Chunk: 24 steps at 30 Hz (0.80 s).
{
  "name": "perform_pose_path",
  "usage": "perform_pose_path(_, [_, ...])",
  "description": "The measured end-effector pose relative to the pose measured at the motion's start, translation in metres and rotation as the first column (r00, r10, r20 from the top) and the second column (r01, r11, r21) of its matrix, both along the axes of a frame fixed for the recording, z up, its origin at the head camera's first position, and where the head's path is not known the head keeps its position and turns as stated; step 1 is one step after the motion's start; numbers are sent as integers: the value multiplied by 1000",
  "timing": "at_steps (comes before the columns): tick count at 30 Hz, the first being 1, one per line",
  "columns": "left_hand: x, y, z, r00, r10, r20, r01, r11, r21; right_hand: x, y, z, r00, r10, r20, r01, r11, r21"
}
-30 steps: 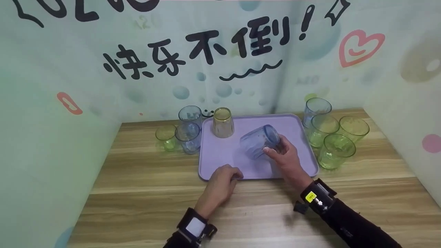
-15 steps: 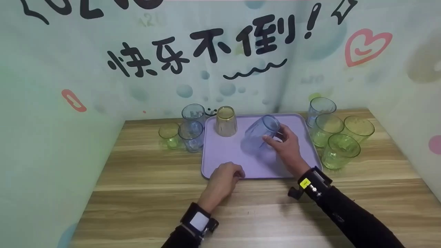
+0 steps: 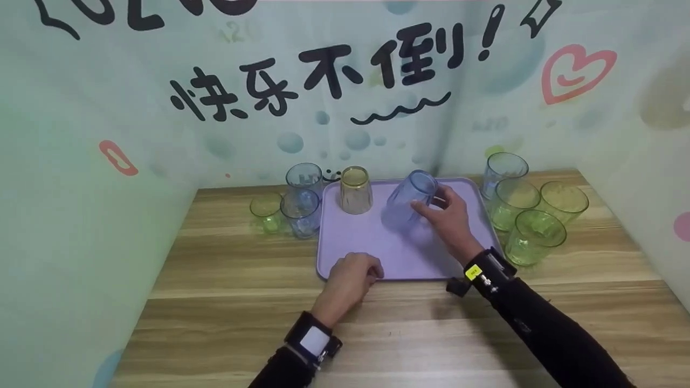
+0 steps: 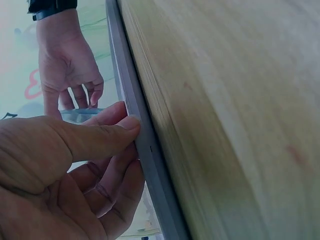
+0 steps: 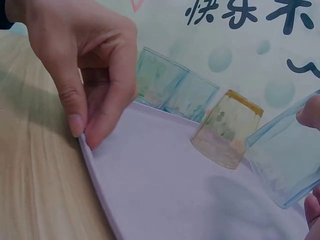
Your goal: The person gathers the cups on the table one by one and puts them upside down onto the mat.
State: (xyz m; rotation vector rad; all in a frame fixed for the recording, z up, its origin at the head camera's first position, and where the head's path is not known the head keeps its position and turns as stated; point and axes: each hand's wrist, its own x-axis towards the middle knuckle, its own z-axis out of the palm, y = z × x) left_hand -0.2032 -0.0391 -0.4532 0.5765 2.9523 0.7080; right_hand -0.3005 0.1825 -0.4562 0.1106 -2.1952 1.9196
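Note:
My right hand (image 3: 452, 218) grips a clear blue glass (image 3: 408, 195) between thumb and fingers. The glass leans, base up and mouth down, over the back right part of a lilac tray (image 3: 356, 245); in the right wrist view its shadow falls on the tray. With thumb and fingers, my left hand (image 3: 350, 283) pinches the tray's near rim, seen close up in the left wrist view (image 4: 142, 135). A yellowish glass (image 3: 356, 189) stands upside down on the tray at the back left, apart from the blue one.
Left of the tray stand two blue glasses (image 3: 300, 213) and a small green glass (image 3: 266, 213), mouths up. To its right are a blue glass (image 3: 504, 172) and several green ones (image 3: 535, 240). A printed cloth wall (image 3: 242, 145) closes off the table's (image 3: 226, 302) back.
The blue glass has tipped further base up, its base swinging back and away, as my right hand and forearm turned. My left hand stays on the tray's rim; the view shifted slightly.

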Motion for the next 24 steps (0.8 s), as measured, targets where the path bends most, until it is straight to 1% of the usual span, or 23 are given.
perform_pose_path(4, [0, 0, 1, 1000, -3, -9, 2, 1000, -26, -6, -1, 3, 1000, -8, 25, 7, 999, 54])
perform_pose_path(8, [0, 1, 2, 1000, -3, 0, 3, 999, -34, -12, -1, 6, 999, -13, 33, 10, 996, 90])
perform_pose_path(10, [0, 2, 2, 1000, -4, 1, 4, 999, -38, -15, 0, 6, 999, -20, 33, 17, 995, 97])
perform_pose_path(16, [0, 5, 1, 1000, -3, -28, 1, 998, -57, -24, 1, 3, 1000, -25, 11, 23, 993, 118])
perform_pose_path(21, [1, 6, 2, 999, 4, -43, -9, 995, -98, -31, 0, 1, 999, -37, 12, 34, 985, 171])
perform_pose_path(24, [1, 5, 2, 999, 19, -38, -23, 995, -101, -35, -3, 2, 999, -38, 7, 36, 980, 195])
